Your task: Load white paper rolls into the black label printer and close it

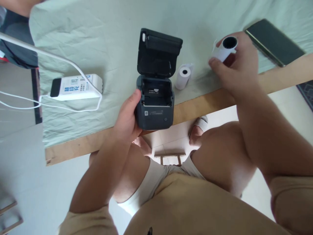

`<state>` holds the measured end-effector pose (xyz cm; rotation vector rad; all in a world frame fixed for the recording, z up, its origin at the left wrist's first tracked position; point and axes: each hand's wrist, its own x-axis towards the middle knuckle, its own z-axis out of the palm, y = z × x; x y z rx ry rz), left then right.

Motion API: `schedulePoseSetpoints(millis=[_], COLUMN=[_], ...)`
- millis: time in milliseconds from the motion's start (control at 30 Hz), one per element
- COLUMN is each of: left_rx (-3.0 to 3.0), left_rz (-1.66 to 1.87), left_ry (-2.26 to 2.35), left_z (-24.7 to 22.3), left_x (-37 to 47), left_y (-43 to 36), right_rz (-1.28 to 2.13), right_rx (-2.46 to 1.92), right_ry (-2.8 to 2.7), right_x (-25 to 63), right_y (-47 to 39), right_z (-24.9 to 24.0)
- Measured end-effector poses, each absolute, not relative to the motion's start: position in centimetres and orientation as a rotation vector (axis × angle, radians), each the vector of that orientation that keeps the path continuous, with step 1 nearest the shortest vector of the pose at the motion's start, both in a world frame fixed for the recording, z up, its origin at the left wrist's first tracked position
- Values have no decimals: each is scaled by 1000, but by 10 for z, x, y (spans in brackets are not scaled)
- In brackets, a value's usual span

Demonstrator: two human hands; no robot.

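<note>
A dark portable label printer [155, 117] stands at the table's near edge with its lid [158, 54] flipped up. Its paper bay shows no roll inside. My left hand [129, 114] grips the printer's left side, thumb along the upper corner. To the right, my right hand [237, 62] is closed around a white paper roll [221, 54], whose dark hollow core faces up. A loose paper end sticks out at its left. Between printer and right hand, a smaller white paper roll [183, 78] stands upright on the cloth.
A white power bank [78, 86] lies at the left, with a white cable [70, 62] looping across it. At the right rests a dark phone [275, 42]. Pale green cloth [117, 19] covers the table; its wooden edge [202, 103] is bare. Part of another person's arm [19, 6] shows top left.
</note>
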<state>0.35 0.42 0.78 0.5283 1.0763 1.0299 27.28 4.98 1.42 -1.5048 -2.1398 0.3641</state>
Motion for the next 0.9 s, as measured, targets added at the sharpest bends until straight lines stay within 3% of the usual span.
schedulePoseSetpoints(millis=[300,433,700,800,900], left_rx=[506,545,545,548,556], left_rz=[1040,1026,1027,1026,1028], left_ry=[1113,1125,1099,1083,1074], left_z=[13,11,12,10,8], left_x=[7,5,5,4,3], left_y=[3,4,3,2,2], right_rz=[37,187,517,506,416], right_rx=[-1389,-1206,-1355,-1453,-1281], right_ry=[-1973,-2134,-2071,-1861,-1779], right_x=[270,245,242,244,238], right_y=[33,43,70,65,52], right_z=[25,9,-13,-6,7])
